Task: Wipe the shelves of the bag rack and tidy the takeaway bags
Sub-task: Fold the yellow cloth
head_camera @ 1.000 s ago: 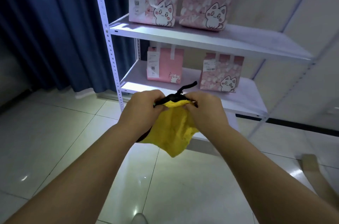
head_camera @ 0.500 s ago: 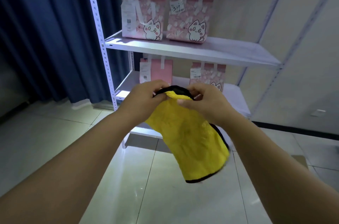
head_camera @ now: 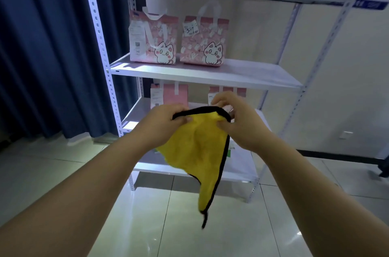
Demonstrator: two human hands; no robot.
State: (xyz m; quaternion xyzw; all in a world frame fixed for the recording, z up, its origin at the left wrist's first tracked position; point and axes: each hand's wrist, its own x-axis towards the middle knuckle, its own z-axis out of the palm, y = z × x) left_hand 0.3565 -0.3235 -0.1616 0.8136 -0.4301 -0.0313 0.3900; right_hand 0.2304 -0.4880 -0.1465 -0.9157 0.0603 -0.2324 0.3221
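While the left hand (head_camera: 162, 128) and right hand (head_camera: 240, 124) each pinch the cloth's (head_camera: 195, 147) top hem, thumbs over the black trim, it hangs limp between them, probably being spread for wiping. Fluffy yellow pile, one corner dangling above the glossy tiled floor (head_camera: 147, 225). Behind stands the rack (head_camera: 101, 46), white perforated metal with flat shelves. Its middle shelf (head_camera: 242, 75) carries two pink cat-print bags (head_camera: 203, 46), upright, side by side, paper-tagged; wiping looks not yet begun

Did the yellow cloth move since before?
Yes. The yellow cloth, pinched by the left hand and right hand, has dropped open downward: its tip now hangs below the rack's bottom shelf.
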